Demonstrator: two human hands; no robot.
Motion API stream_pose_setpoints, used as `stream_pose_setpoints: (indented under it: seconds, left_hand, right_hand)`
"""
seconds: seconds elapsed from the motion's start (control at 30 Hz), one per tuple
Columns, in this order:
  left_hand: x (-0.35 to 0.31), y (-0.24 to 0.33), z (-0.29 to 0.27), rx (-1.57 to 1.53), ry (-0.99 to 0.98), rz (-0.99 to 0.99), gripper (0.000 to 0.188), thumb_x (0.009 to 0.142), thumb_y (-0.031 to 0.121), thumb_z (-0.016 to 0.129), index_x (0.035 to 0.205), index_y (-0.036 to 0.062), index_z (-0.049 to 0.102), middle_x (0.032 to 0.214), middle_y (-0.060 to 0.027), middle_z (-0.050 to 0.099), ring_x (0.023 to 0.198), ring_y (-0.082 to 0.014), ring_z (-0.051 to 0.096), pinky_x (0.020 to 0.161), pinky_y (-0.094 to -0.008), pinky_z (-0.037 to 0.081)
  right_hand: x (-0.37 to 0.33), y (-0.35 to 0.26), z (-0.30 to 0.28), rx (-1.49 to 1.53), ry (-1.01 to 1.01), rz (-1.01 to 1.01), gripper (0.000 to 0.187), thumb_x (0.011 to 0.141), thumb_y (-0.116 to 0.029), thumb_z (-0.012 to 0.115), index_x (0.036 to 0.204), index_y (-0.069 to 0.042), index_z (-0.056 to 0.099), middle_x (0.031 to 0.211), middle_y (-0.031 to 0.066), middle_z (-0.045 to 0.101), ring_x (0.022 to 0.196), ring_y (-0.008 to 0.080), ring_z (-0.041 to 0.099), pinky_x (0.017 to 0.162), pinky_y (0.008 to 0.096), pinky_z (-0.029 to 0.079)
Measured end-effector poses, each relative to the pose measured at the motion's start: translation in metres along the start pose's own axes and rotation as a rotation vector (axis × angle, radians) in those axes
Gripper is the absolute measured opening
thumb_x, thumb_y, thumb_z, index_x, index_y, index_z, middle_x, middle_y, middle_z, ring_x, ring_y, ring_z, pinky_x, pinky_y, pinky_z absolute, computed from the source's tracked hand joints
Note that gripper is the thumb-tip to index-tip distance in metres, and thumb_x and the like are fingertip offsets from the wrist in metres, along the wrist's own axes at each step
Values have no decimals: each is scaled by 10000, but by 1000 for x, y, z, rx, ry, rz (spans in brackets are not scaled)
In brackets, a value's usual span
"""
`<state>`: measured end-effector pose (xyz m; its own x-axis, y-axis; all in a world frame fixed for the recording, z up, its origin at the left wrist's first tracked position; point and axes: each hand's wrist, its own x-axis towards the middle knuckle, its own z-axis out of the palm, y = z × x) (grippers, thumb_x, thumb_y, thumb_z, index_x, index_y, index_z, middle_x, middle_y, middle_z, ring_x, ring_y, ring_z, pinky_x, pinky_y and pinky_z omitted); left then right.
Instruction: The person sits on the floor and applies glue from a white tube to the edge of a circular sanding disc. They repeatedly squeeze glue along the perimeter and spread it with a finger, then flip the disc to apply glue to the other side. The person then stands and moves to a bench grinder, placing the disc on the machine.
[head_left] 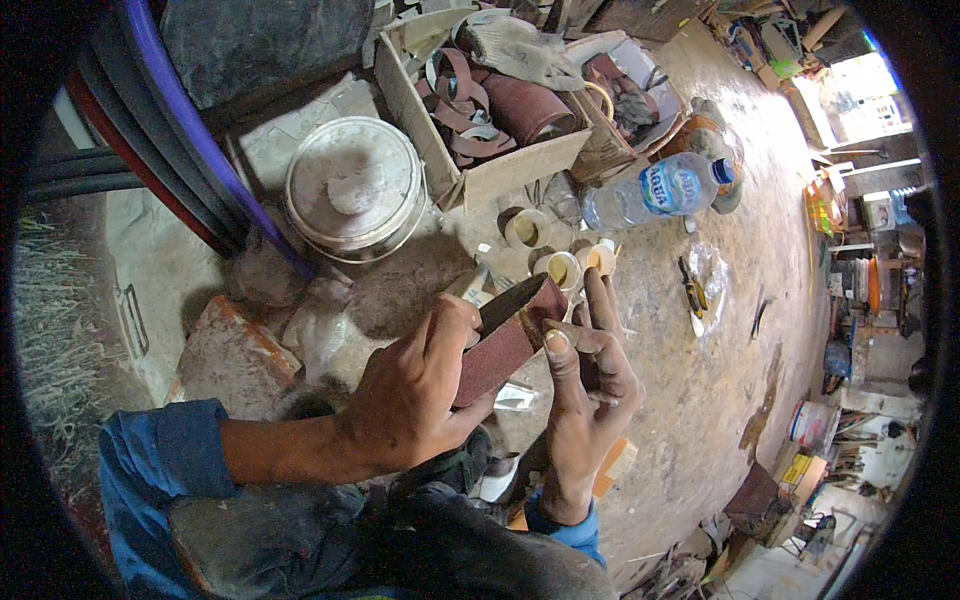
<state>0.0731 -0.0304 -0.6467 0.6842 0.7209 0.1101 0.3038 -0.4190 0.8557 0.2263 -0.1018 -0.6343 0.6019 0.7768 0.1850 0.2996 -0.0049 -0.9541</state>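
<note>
Abrasive band (pixel 497 358), dark red-brown, is up in the air between both hands, in front of the person, short of the cluster of small cups (pixel 563 270) and right of the lidded bucket (pixel 350 190). Left hand (pixel 405 390) is curled closed on its near left end, fingers over the far edge, thumb side toward the lower edge. Right hand (pixel 590 395) is half open: thumb and index close together at the far right end, other fingers partly extended; can't tell if that's a firm pinch or only a touch. Handling, my read: light, springy sheet, stiff enough to keep its curve, easy to flex. Grit face should grip skin well, so slip risk low, scuffing more likely. Not brittle, but a hard crease or pull at the fold near the far right end could crack or tear it. Best hold: edges or both ends, fingers backing the sheet, not squashing the bend. Orientation: long axis runs near left to far right, tilted up toward the far right; grit face toward the person, darker inner side showing along the far edge. Left end is hidden by the hand.
</note>
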Motion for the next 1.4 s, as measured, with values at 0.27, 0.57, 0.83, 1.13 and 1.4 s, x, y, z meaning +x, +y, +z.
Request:
stream_pose_setpoints:
  seconds: [0.27,0.57,0.83,1.13,1.4]
  left_hand:
    - [1,0,0,41,17,42,587,707,13,775,1178,-40,429,1045,-183,539,899,-322,658,778,-410,532]
    - [1,0,-3,55,16,57,583,716,18,770,1183,-42,427,1056,-184,535,912,-326,653,789,-412,527]
    - [1,2,0,-28,-10,8,611,708,75,799,1179,-46,428,1056,-225,521,971,-439,594,786,-477,515]
    - [3,0,-1,47,41,31,576,701,28,772,1171,-25,443,1052,-186,550,897,-344,657,782,-420,534]
    - [6,0,0,27,45,-4,539,705,19,764,1144,-27,454,1046,-194,555,936,-377,629,789,-423,513]
  right_hand:
    - [0,0,-1,-9,4,-31,119,894,-53,719,936,57,701,1418,264,552,1447,386,383,1171,483,282]
    - [-1,-1,-1,-31,3,-8,119,907,-57,708,918,60,692,1415,248,562,1451,390,372,1176,486,270]
    - [8,-2,2,-55,-31,-22,129,912,-67,710,936,59,699,1411,248,566,1456,395,361,1171,478,279]
    - [6,-3,0,-36,-14,-10,118,899,-61,723,920,53,699,1411,255,563,1454,391,365,1173,479,275]
    - [4,0,-4,26,32,-12,137,931,-51,683,970,80,678,1380,277,574,1429,361,403,1162,463,297]
